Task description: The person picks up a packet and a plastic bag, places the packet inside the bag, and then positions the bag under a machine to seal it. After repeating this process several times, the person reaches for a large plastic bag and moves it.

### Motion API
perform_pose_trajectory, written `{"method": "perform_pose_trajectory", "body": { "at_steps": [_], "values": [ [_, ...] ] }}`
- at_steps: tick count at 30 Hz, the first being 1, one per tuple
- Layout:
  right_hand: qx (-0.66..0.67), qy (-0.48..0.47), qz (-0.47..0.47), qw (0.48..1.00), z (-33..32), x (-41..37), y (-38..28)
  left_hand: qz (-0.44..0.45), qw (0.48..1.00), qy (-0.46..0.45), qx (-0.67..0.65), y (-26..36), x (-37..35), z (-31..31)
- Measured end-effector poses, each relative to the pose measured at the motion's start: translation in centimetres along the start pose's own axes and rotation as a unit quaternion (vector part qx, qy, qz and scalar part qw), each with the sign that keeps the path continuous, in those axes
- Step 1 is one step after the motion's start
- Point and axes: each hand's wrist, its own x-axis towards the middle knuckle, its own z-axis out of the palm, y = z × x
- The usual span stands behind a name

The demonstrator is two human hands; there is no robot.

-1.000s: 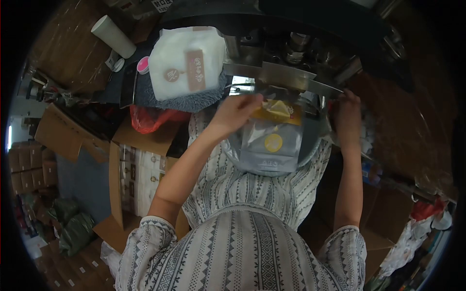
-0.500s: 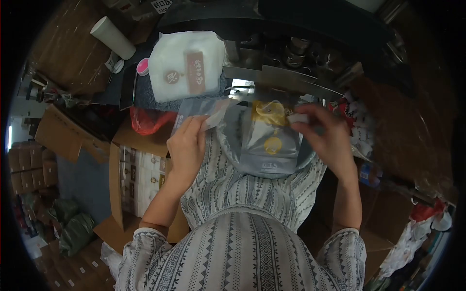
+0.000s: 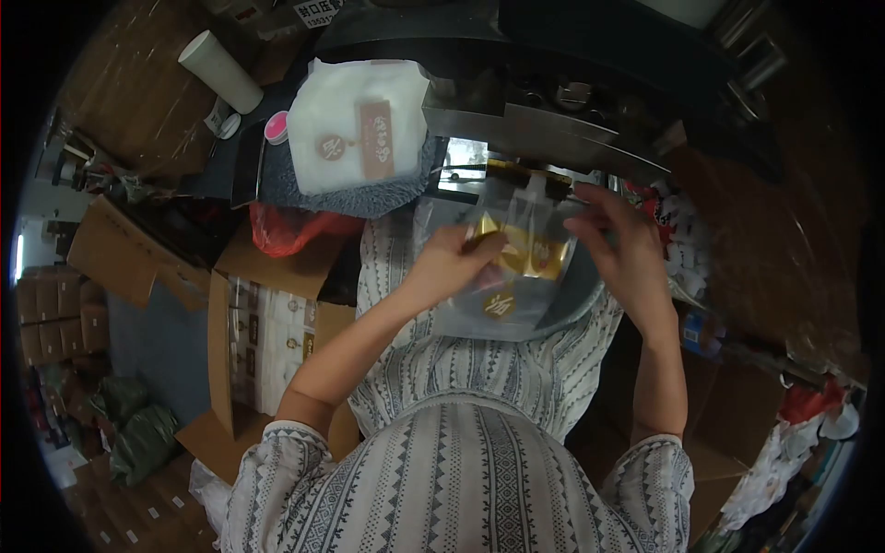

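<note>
My left hand point(image 3: 454, 267) is closed on a clear plastic pouch with gold print point(image 3: 499, 304), its thumb lying over the gold band. The pouch rests above my lap, over a round grey basin point(image 3: 583, 293). A pale translucent strip point(image 3: 529, 195) shows on the pouch's upper part. My right hand point(image 3: 629, 253) hovers beside the upper right edge of the pouch. Its thumb and forefinger are apart, and I see nothing between them.
A white printed pack point(image 3: 323, 120) sits on a grey-blue towel point(image 3: 378, 198) at the back left. Near it are a pink-topped jar point(image 3: 277, 127) and a white cylinder point(image 3: 219, 71). An open carton point(image 3: 221, 350) of packets stands left. A metal machine edge point(image 3: 553, 134) runs behind.
My left hand has moved right, from beside the basin onto the pouch. The small white piece in my right fingers no longer shows there. The pouch has shifted and tilted.
</note>
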Motion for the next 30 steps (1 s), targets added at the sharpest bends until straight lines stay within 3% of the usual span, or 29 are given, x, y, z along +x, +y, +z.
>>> {"method": "perform_pose_trajectory", "body": {
  "at_steps": [2,5,6,7,8,10,14,16,20,22,26,28,29,30],
  "values": [
    [-0.028,0.039,0.013,0.999,-0.7,-0.9,-0.2,-0.068,0.987,0.014,-0.146,0.6,2.4,0.0],
    [-0.022,-0.024,0.020,0.999,-1.6,-3.2,-1.0,-0.073,0.963,0.027,-0.256,0.3,3.6,0.1],
    [0.023,-0.148,0.143,0.978,-1.7,-3.7,-0.7,-0.078,0.964,0.026,-0.254,0.3,3.5,0.0],
    [0.068,-0.269,0.261,0.925,-1.9,-4.1,-0.2,-0.086,0.971,0.030,-0.220,0.6,3.3,-0.1],
    [0.073,-0.269,0.265,0.923,-1.2,-4.5,2.2,-0.095,0.978,0.031,-0.185,0.7,3.1,-0.1],
    [-0.069,-0.327,0.212,0.918,2.8,-5.4,10.3,-0.093,0.981,0.034,-0.169,0.8,3.0,-0.3],
    [-0.114,-0.215,0.148,0.959,9.4,-4.8,17.9,-0.071,0.981,-0.001,-0.181,0.5,3.1,-0.8],
    [-0.189,-0.115,-0.038,0.974,16.0,-5.1,25.3,-0.073,0.984,-0.012,-0.159,0.3,3.1,-1.2],
    [-0.160,-0.072,-0.014,0.984,23.3,-3.2,28.0,-0.072,0.982,-0.020,-0.173,1.3,2.5,-1.0],
    [0.080,-0.090,-0.013,0.993,27.1,-2.7,30.7,-0.068,0.988,-0.030,-0.138,0.8,2.6,-1.5],
    [0.013,-0.082,-0.010,0.997,28.3,-4.2,29.1,-0.046,0.997,-0.023,-0.063,-1.2,3.1,-2.6],
    [0.000,0.022,-0.022,1.000,25.5,-5.1,26.2,-0.007,1.000,-0.012,-0.012,-2.3,3.3,-2.4],
    [0.002,0.023,-0.021,1.000,24.0,-5.1,24.9,0.033,0.999,0.003,0.035,-3.0,3.3,-2.4],
    [-0.054,-0.093,0.024,0.994,22.4,-5.0,23.7,0.032,0.999,0.003,0.036,-4.2,3.4,-2.3]
  ]
}}
